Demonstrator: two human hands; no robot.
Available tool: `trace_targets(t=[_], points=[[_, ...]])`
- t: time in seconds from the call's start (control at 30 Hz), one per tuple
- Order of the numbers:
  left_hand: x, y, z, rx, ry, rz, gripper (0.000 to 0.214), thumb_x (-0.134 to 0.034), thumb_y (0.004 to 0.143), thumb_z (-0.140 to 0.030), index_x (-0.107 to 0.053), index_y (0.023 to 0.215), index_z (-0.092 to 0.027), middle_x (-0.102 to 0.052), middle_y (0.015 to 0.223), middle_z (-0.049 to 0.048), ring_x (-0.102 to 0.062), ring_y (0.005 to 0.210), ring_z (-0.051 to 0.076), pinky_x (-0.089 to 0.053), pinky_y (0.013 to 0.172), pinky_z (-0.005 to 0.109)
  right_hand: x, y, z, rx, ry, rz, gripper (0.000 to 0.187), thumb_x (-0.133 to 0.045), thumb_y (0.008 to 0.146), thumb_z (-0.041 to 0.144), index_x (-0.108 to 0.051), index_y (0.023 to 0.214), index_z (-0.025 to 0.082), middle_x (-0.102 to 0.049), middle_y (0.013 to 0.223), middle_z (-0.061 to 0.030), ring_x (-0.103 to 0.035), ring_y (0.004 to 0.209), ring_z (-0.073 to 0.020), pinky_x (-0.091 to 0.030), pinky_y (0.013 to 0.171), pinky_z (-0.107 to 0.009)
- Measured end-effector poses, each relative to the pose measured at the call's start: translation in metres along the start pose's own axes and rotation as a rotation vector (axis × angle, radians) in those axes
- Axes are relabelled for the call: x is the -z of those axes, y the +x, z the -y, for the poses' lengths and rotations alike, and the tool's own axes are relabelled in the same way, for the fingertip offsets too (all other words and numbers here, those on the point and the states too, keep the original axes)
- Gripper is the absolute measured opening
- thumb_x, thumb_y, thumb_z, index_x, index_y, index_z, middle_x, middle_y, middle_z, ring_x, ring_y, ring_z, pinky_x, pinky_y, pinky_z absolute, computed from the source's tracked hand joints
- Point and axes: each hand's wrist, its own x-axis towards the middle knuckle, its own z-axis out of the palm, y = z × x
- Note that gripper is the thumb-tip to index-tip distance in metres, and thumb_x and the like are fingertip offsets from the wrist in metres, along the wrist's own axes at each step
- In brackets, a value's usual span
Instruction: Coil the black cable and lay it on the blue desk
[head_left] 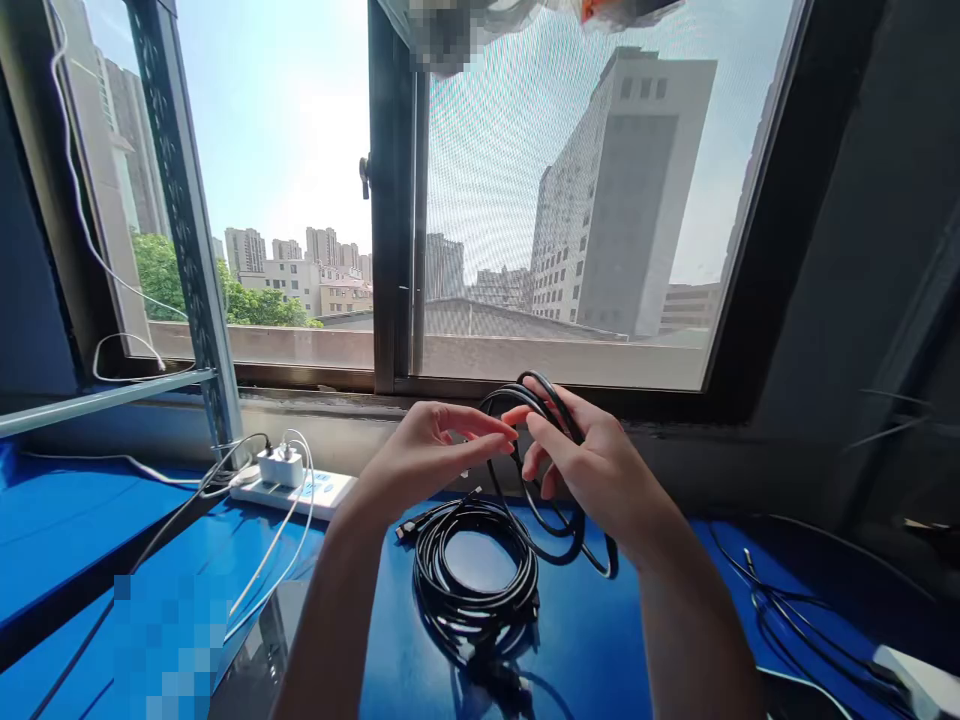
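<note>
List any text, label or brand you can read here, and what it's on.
None can be read.
Power strip: faint bluish marks on its top, too small and blurred to read.
White chargers plugged into it: no legible marking.
Black cable loops in the right hand, near the left hand: no print visible.
Coiled cable on the blue table: none.
</note>
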Motion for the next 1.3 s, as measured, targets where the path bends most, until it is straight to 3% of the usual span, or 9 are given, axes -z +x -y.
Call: trace_targets(t=[0.1,0.27,0.43,0.77,1.07,1.3], points=[[0.000,-0.001,-0.001,-0.025,0.014,-0.030,0.021,-0.069,0.068,-0.034,-0.076,0.077,-0.016,-0.072,0.076,0.0060,-0.060,0.067,0.015,-0.043,0.059,0.023,0.001,-0.004,0.001,0.021,-0.005,0.004,0.028,-0.051,0.081,0.024,-0.064,0.103,0.011,-0.056,0.060,0.0024,-0.057,0.048,-0.0090,-0.042,0.033,-0.013],[0.000,-0.005,-0.004,0.012,0.054,-0.047,0.025,-0.070,0.064,-0.039,-0.076,0.073,-0.015,-0.069,0.065,0.0044,-0.053,0.055,0.012,-0.035,0.049,0.022,-0.002,-0.009,0.003,0.019,-0.032,-0.004,0.037,-0.051,0.082,0.021,-0.061,0.118,0.014,-0.065,0.072,-0.0015,-0.062,0.054,-0.0106,-0.044,0.033,-0.013],[-0.001,-0.007,-0.008,-0.020,0.012,-0.019,0.022,-0.070,0.065,-0.037,-0.072,0.067,-0.016,-0.066,0.063,0.0030,-0.057,0.061,0.013,-0.040,0.056,0.022,-0.003,-0.012,0.007,-0.016,-0.042,-0.003,0.045,-0.051,0.083,0.018,-0.056,0.128,0.014,-0.069,0.088,-0.0053,-0.066,0.062,-0.0128,-0.047,0.035,-0.014],[0.001,-0.009,-0.009,-0.092,0.082,0.000,0.025,-0.068,0.066,-0.039,-0.067,0.069,-0.014,-0.062,0.067,0.0020,-0.054,0.065,0.013,-0.040,0.060,0.023,0.000,-0.018,0.008,0.059,-0.064,-0.004,0.043,-0.052,0.085,0.021,-0.057,0.128,0.015,-0.070,0.086,-0.0058,-0.067,0.062,-0.0127,-0.046,0.035,-0.013],[-0.003,-0.006,-0.004,-0.109,-0.029,-0.013,0.026,-0.067,0.072,-0.044,-0.071,0.077,-0.019,-0.068,0.083,0.0053,-0.062,0.083,0.020,-0.048,0.073,0.029,0.003,-0.023,0.010,0.129,-0.078,-0.052,0.037,-0.051,0.085,0.019,-0.062,0.120,0.017,-0.070,0.080,-0.0037,-0.067,0.060,-0.0130,-0.045,0.034,-0.013],[-0.002,-0.008,-0.006,-0.124,-0.007,0.006,0.018,-0.067,0.071,-0.039,-0.068,0.069,-0.021,-0.070,0.096,0.0044,-0.061,0.098,0.024,-0.045,0.086,0.033,0.005,-0.024,0.011,0.134,-0.112,-0.071,0.039,-0.051,0.084,0.021,-0.060,0.122,0.015,-0.071,0.087,-0.0049,-0.065,0.057,-0.0113,-0.045,0.034,-0.013]])
